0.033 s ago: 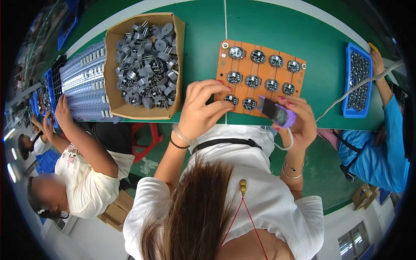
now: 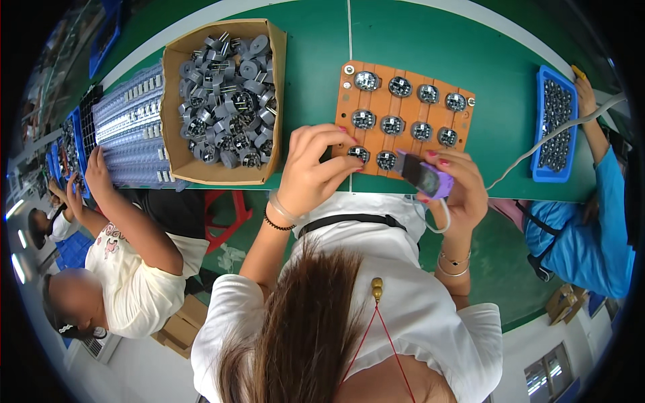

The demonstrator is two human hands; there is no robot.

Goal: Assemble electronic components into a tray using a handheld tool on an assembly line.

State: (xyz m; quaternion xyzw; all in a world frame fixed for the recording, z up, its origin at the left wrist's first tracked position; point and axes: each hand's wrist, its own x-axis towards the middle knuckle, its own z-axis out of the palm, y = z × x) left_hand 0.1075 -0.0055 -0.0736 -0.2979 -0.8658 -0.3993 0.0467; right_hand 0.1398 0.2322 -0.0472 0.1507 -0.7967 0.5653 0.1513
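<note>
An orange board (image 2: 376, 138) with rows of round dark electronic parts in its holes lies on the green table. My left hand (image 2: 316, 158) rests at its lower left corner, fingers apart. The index fingertip lies above a round part (image 2: 358, 154) and the thumb tip lies at that part's lower edge. My right hand (image 2: 463, 188) grips a small purple handheld device (image 2: 435, 181) with a dark flat front and a grey cable. The device's tip hangs over the board's lower edge, beside another round part (image 2: 386, 160), and hides the parts behind it.
A cardboard box (image 2: 279, 101) full of grey round parts with metal pins stands left. Beside it lie clear plastic trays (image 2: 127, 127), touched by a co-worker's hand (image 2: 99, 174). At right, near another person's hand (image 2: 586, 97), sits a blue tray (image 2: 536, 161); a grey cable (image 2: 524, 158) runs past it.
My right hand and the purple device have shifted slightly left, toward the round part in the bottom row. My left hand stays in place.
</note>
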